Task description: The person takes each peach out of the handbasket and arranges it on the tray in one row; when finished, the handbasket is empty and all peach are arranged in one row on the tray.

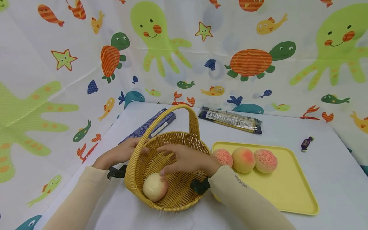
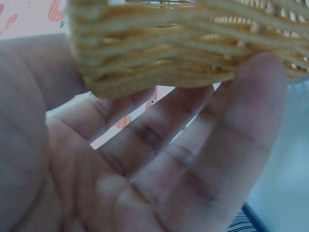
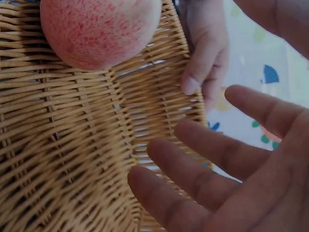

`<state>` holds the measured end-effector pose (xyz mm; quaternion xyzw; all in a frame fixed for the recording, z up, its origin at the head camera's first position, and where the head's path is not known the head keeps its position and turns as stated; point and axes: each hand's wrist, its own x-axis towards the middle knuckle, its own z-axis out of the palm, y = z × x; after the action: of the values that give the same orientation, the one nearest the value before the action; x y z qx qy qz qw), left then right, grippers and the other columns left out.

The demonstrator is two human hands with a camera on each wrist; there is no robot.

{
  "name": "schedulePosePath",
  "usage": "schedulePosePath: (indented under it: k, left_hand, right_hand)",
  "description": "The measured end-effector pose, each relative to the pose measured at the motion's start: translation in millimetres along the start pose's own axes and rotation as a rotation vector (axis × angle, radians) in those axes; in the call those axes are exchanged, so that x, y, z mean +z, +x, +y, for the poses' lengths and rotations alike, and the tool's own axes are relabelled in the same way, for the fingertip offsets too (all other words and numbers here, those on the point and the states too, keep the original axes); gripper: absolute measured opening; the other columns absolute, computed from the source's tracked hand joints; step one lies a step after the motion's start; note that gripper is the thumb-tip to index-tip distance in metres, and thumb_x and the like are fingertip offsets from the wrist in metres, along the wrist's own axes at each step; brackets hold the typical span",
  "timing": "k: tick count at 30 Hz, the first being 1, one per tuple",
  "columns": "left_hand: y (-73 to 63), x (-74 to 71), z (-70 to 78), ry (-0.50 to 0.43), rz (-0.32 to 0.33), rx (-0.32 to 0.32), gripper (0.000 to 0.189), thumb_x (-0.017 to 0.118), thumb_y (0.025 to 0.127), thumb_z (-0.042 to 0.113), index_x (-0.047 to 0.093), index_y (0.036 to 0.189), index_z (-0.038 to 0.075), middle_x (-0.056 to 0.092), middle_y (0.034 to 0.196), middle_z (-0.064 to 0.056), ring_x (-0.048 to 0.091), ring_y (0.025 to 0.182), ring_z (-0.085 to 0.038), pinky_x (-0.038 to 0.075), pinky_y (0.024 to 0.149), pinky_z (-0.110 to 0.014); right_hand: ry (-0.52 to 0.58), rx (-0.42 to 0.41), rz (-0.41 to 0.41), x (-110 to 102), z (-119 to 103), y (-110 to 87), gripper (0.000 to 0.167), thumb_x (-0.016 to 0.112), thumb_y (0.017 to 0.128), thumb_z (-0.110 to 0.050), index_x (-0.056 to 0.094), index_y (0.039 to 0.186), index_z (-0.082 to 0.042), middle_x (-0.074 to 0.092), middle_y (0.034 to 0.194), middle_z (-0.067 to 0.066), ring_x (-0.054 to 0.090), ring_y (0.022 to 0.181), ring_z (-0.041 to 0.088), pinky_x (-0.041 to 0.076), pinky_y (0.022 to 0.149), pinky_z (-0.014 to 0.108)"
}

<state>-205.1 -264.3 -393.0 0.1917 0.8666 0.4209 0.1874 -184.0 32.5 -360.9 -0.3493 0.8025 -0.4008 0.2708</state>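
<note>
A yellow wicker basket (image 1: pixel 179 190) with a tall arched handle stands on the table. One pale peach (image 1: pixel 154 187) with a pink blush lies inside it, towards the near left; the right wrist view shows its speckled red side (image 3: pixel 101 31). My left hand (image 1: pixel 122 154) grips the basket's left rim, thumb over the edge and fingers against the outside of the weave (image 2: pixel 159 53). Over the basket's opening hovers my right hand (image 1: pixel 188 158), its fingers spread and holding nothing. In the head view its thumb tip appears just above the peach; whether they touch I cannot tell.
Right of the basket, a yellow tray (image 1: pixel 290 188) carries three peaches (image 1: pixel 243 159) along its far left side. Behind lie a long blue box (image 1: pixel 169 119) and a clear-and-blue packet (image 1: pixel 230 119). A purple wrapped candy (image 1: pixel 307 143) is at the far right.
</note>
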Motion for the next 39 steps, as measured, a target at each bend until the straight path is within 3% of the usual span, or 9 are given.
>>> schedulePosePath:
  k: [5, 14, 21, 29, 39]
  left_hand:
    - [-0.3, 0.4, -0.4, -0.023, -0.004, -0.006, 0.035, 0.062, 0.104, 0.017, 0.065, 0.136, 0.005, 0.073, 0.118, -0.012, 0.07, 0.106, -0.025, 0.057, 0.088, -0.039]
    - [-1.9, 1.0, -0.2, -0.038, -0.003, 0.001, 0.029, 0.062, 0.104, 0.017, 0.067, 0.13, 0.005, 0.073, 0.115, -0.013, 0.069, 0.103, -0.025, 0.057, 0.086, -0.039]
    - [-1.2, 1.1, -1.5, -0.002, -0.005, 0.039, 0.025, 0.06, 0.105, 0.018, 0.068, 0.125, 0.006, 0.073, 0.112, -0.011, 0.067, 0.104, -0.027, 0.055, 0.088, -0.04]
    - [-1.7, 0.3, 0.8, -0.008, -0.017, 0.034, 0.026, 0.06, 0.106, 0.019, 0.067, 0.126, 0.005, 0.072, 0.113, -0.011, 0.067, 0.105, -0.027, 0.056, 0.088, -0.04]
    - [-1.2, 0.8, 0.4, -0.036, 0.0, 0.003, 0.034, 0.06, 0.106, 0.018, 0.063, 0.136, 0.004, 0.072, 0.121, -0.013, 0.069, 0.109, -0.024, 0.055, 0.091, -0.04]
  right_hand:
    - [0.052, 0.026, -0.088, 7, 2, 14.5, 0.077, 0.083, 0.088, -0.035, 0.049, 0.156, -0.024, 0.058, 0.148, 0.009, 0.055, 0.134, 0.023, 0.048, 0.104, 0.037]
    - [0.019, 0.016, -0.232, 18, 4, 28.9, 0.074, 0.083, 0.088, -0.029, 0.052, 0.154, -0.018, 0.062, 0.143, 0.01, 0.058, 0.13, 0.018, 0.046, 0.103, 0.029]
    - [0.039, 0.001, -0.317, 22, 2, 31.1, 0.072, 0.085, 0.085, -0.025, 0.056, 0.15, -0.017, 0.065, 0.132, -0.005, 0.058, 0.117, 0.008, 0.046, 0.1, 0.025]
    - [0.056, -0.013, -0.338, 26, 6, 32.0, 0.072, 0.087, 0.082, -0.023, 0.059, 0.148, -0.015, 0.066, 0.118, -0.011, 0.06, 0.105, 0.005, 0.05, 0.091, 0.023]
    - [0.037, -0.013, -0.302, 29, 3, 29.9, 0.064, 0.089, 0.08, -0.022, 0.066, 0.14, -0.014, 0.068, 0.105, -0.017, 0.061, 0.094, 0.004, 0.052, 0.084, 0.022]
